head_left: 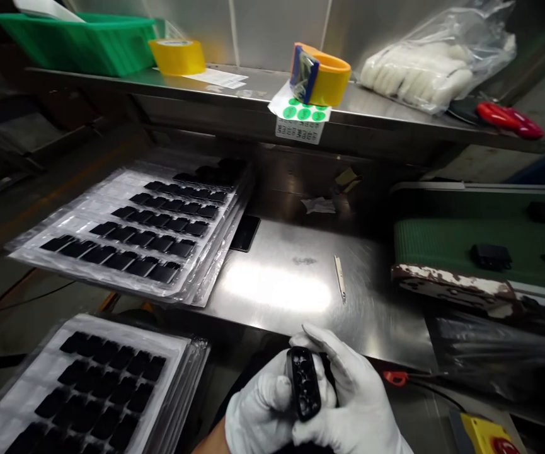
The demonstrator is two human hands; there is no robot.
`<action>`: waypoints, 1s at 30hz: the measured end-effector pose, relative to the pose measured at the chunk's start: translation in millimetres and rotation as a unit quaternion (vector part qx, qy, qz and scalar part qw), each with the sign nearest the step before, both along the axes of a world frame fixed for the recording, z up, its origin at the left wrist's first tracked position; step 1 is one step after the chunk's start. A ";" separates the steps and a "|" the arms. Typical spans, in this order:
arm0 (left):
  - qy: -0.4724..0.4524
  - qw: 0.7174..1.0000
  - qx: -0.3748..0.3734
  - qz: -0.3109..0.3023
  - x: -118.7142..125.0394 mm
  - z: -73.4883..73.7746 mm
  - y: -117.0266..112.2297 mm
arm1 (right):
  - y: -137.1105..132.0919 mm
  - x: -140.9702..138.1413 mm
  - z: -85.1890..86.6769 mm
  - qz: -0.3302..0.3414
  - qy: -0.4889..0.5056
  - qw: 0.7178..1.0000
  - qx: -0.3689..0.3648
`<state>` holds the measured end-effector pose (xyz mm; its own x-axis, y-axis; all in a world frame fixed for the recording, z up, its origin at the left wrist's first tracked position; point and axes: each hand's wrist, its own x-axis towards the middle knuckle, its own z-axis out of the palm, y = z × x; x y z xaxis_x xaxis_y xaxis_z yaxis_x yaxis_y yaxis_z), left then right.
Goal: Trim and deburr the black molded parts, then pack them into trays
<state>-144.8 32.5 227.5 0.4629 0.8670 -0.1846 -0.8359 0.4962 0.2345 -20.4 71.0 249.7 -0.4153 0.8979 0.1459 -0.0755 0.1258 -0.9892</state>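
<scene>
Between my two white-gloved hands is a small black plastic part [304, 383], long and rounded at the ends, with several hollows along the face turned up to me. My left hand [263, 403] grips its left side, the thumb against the edge. From the right, my right hand [352, 394] closes round it, fingers behind and thumb near the lower end. The gloves hide the part's back. Beyond my hands, a slim pale cutter-like tool [339, 279] lies on the steel table [272, 284].
Stacked clear trays [83, 208] of black pieces stand at left, more trays [177, 359] below. A green conveyor belt [433, 243] carrying black parts runs at right. The shelf [248, 94] holds yellow tape [177, 58], a tape dispenser [331, 79], bagged gloves [418, 69] and a green basket [83, 47].
</scene>
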 end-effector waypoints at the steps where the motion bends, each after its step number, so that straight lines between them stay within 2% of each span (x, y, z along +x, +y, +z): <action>1: 0.001 1.000 -0.001 -0.011 -0.2 2.0 2.0 | -0.4 1.3 0.5 -0.009 -0.001 1.000 0.001; 3: 0.025 0.999 0.007 -0.031 -1.5 9.3 7.7 | -0.2 5.6 1.7 -0.023 -0.004 1.000 -0.004; 6: 0.153 0.988 0.028 -0.023 -5.4 26.2 19.2 | -0.4 16.0 1.6 -0.005 0.001 1.000 -0.003; 9: 0.314 0.949 0.003 0.005 -8.4 40.4 26.9 | -3.2 27.4 -0.4 -0.007 -0.009 1.000 0.013; 11: 0.397 0.917 -0.018 0.010 -9.2 44.8 27.8 | -5.1 32.7 -0.2 -0.031 -0.025 0.999 0.022; 13: 0.452 0.892 -0.008 0.017 -9.2 45.7 26.5 | -5.4 35.5 2.2 -0.052 -0.038 0.997 0.032; 16: 0.483 0.873 0.031 0.055 -8.4 43.9 24.0 | -3.0 36.6 7.8 -0.070 -0.060 0.995 0.033; 19: 0.507 0.855 0.069 0.089 -7.1 44.1 22.3 | 0.6 36.0 11.3 -0.057 -0.089 0.994 0.026; 25: 0.544 0.825 0.120 0.089 -7.6 50.0 18.5 | 1.5 31.3 7.7 -0.020 -0.094 0.995 -0.023; 30: 0.601 0.764 0.202 0.117 -14.5 46.9 17.6 | -1.9 23.4 4.0 -0.037 -0.048 0.993 -0.096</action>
